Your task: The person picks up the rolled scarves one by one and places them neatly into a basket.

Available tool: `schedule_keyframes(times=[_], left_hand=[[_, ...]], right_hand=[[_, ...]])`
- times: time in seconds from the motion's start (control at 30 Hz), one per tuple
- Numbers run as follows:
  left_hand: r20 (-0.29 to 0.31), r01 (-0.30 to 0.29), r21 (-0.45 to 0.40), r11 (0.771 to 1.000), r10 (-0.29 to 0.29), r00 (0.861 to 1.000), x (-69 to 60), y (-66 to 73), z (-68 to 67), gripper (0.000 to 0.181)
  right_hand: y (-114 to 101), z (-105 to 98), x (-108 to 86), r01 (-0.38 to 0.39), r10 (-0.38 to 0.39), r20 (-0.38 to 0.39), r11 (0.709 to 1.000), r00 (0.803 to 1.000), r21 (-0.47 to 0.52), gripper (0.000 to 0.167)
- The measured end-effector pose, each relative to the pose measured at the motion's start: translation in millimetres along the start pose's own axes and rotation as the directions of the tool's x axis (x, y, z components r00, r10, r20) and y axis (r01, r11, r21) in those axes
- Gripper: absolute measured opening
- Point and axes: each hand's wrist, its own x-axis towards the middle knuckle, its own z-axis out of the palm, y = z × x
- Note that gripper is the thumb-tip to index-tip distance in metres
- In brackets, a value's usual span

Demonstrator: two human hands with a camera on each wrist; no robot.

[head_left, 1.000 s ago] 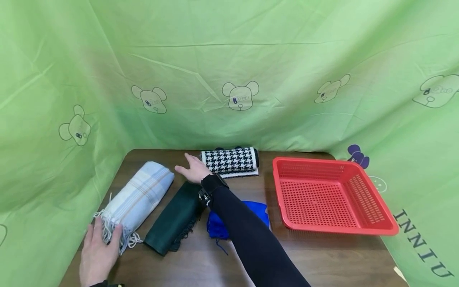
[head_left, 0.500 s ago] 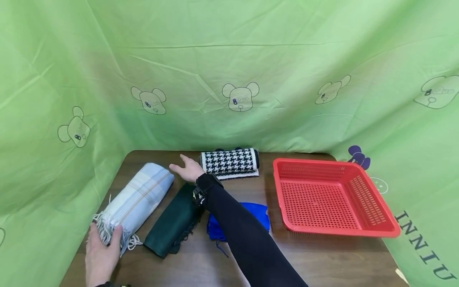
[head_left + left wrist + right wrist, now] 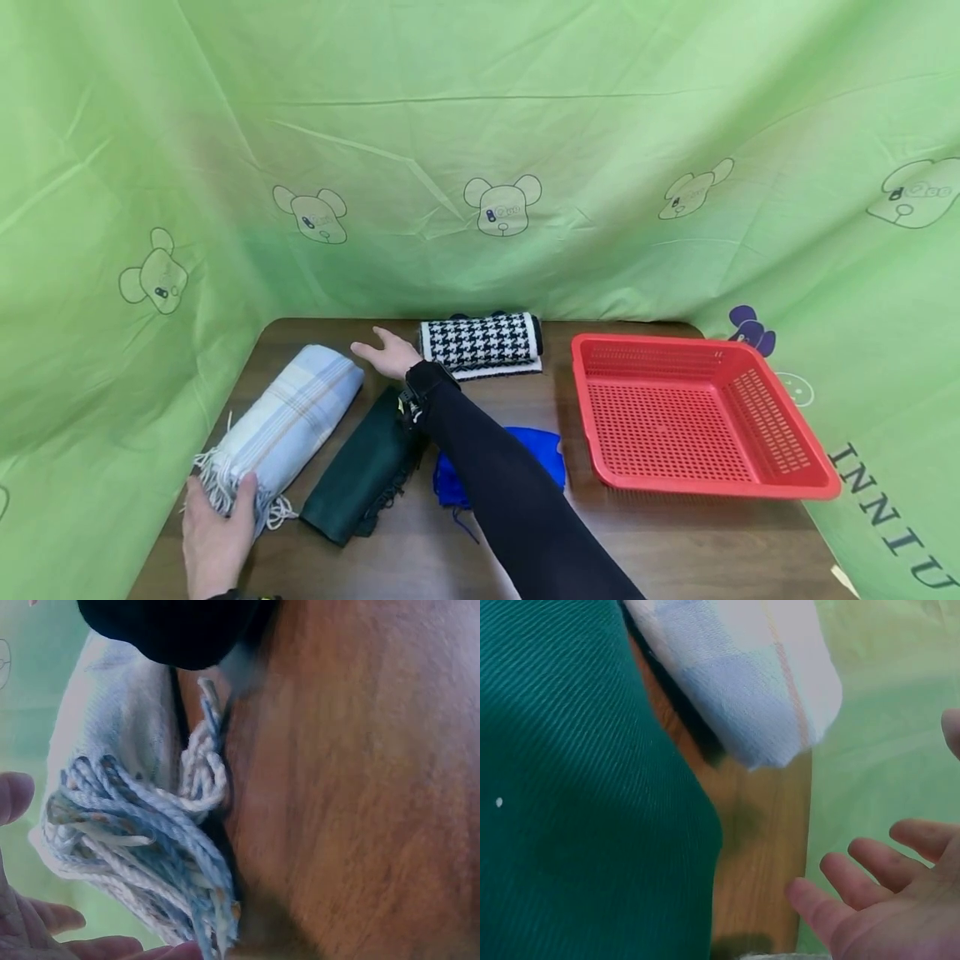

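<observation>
A rolled pale blue plaid scarf (image 3: pixel 300 404) with white and blue fringe lies at the left of the table. My left hand (image 3: pixel 217 537) is at its fringed end, thumb and fingers spread on either side. In the left wrist view, the fingertips lie beside the braided tassels (image 3: pixel 150 832), without closing round them. My right hand (image 3: pixel 392 354) reaches over the dark green folded cloth (image 3: pixel 360 475), between the plaid roll's far end and a black-and-white houndstooth roll (image 3: pixel 480 340). Its fingers are extended and hold nothing, as the right wrist view shows.
A red perforated plastic basket (image 3: pixel 712 493) stands on the right of the wooden table (image 3: pixel 675 546). Partly under the right forearm lies a bright blue folded cloth (image 3: pixel 542 454) with a cord. A green curtain (image 3: pixel 405 250) with bear prints hangs behind and at the sides.
My right hand has shifted left, from the houndstooth roll toward the plaid scarf's far end. The left hand has moved slightly right, bringing its fingers in closer around the fringe. The cloths have stayed put.
</observation>
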Motion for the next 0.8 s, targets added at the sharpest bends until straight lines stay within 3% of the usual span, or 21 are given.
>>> schedule_keyframes(times=[0.67,0.8], left_hand=[[0.001,0.061,-0.031,0.998,-0.061,0.998,3.6,-0.3,0.5,0.101],[0.008,0.075,-0.039,0.996,-0.075,0.997,3.9,-0.2,0.9,0.102]], right_hand=[[0,10,22.2,-0.005,-0.003,0.053,0.987,0.999,0.16,0.075],[1,14,23.4,-0.014,0.007,0.048,0.991,0.999,0.134,0.075]])
